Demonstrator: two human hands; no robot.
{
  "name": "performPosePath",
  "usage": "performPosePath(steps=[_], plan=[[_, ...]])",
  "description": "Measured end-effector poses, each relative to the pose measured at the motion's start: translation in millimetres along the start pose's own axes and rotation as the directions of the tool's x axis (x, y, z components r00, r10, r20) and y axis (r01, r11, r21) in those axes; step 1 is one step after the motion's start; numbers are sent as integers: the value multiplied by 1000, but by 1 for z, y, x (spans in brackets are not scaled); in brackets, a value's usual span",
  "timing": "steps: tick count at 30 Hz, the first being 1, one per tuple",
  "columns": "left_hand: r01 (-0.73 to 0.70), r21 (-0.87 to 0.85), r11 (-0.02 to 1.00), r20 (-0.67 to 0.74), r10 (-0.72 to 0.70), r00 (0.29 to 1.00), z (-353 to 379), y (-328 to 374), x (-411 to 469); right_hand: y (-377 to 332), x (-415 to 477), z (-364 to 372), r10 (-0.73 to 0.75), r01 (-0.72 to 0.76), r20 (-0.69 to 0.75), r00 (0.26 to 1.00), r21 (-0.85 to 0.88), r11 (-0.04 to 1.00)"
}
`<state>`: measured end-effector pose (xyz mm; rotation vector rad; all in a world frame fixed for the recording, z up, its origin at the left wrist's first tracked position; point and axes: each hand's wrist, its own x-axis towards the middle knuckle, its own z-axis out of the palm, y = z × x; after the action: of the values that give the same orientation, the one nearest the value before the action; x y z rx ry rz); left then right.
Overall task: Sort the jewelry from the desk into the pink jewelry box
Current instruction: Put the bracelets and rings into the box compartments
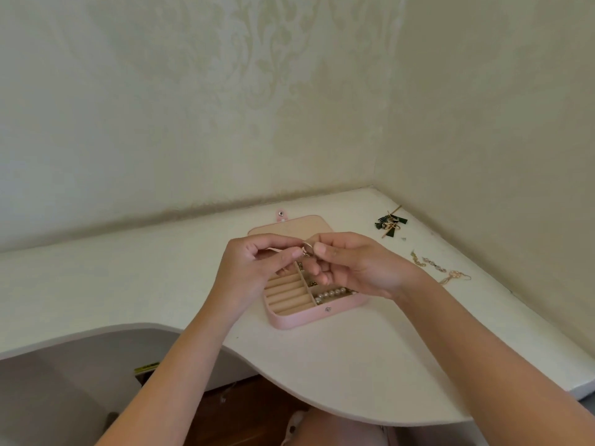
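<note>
Small ring [307, 249] is in the air just above the open pink jewelry box [309, 319]. Left hand [254, 268] and right hand [354, 268] both pinch it, each grip closed on the ring. Probably best: release one hand, turn it edge-on, press it between the ring rolls [286, 294]. Earrings [434, 268] wait on the table [354, 365].

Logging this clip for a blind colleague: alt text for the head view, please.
The left hand and right hand pinch a ring above the open pink box on a white desk. Pearls lie in the box; earrings lie on the desk to its right.
</note>
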<state>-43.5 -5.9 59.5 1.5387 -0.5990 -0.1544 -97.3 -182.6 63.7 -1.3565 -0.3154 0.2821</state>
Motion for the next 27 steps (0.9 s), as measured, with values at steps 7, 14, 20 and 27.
performPosePath(steps=[7,14,20,27], plan=[[-20,18,1000,-61,21,998,-8,-4,6,-12,20,-3,7,-9,-15,1000,-156,988],[51,25,998,-106,-48,993,-9,-15,16,-8,35,-11,-85,14,-166,983,-391,920],[199,50,979,-55,-196,979,-13,-24,22,18,37,-16,-276,-25,-219,936,-822,570],[54,455,889,110,-117,987,-22,-9,34,19,35,-17,-354,49,-49,934,-964,263]])
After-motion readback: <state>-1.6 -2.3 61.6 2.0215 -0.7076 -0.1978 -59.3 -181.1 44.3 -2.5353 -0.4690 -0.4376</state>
